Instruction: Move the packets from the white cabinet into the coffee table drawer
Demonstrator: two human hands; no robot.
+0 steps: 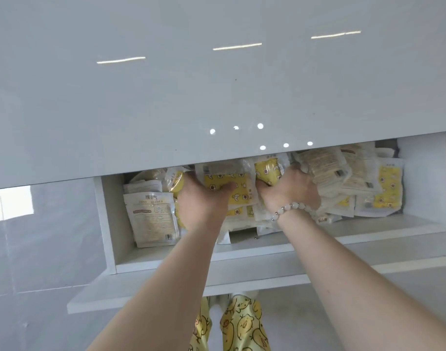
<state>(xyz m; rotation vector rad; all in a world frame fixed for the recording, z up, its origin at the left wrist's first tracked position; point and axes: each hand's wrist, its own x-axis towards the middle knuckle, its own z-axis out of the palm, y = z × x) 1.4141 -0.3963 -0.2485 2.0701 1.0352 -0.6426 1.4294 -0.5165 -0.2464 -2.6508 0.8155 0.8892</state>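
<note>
The white cabinet (110,224) has an open compartment under a glossy top, stuffed with several white and yellow packets. Both my hands reach into it. My left hand (201,198) grips a stack of yellow packets (232,188) in the middle, thumb curled over the front one. My right hand (290,188), with a bead bracelet on the wrist, holds the same pile from the right, fingers curled round the packets behind. A white packet (152,219) with printed text leans at the left wall. More packets (384,186) lie heaped at the right. The coffee table drawer is not in view.
The cabinet's glossy top (216,84) overhangs the compartment and hides its upper back. A white ledge (267,277) juts out below the opening. Grey floor tiles (39,249) lie to the left. My legs in yellow patterned trousers (242,325) stand under the ledge.
</note>
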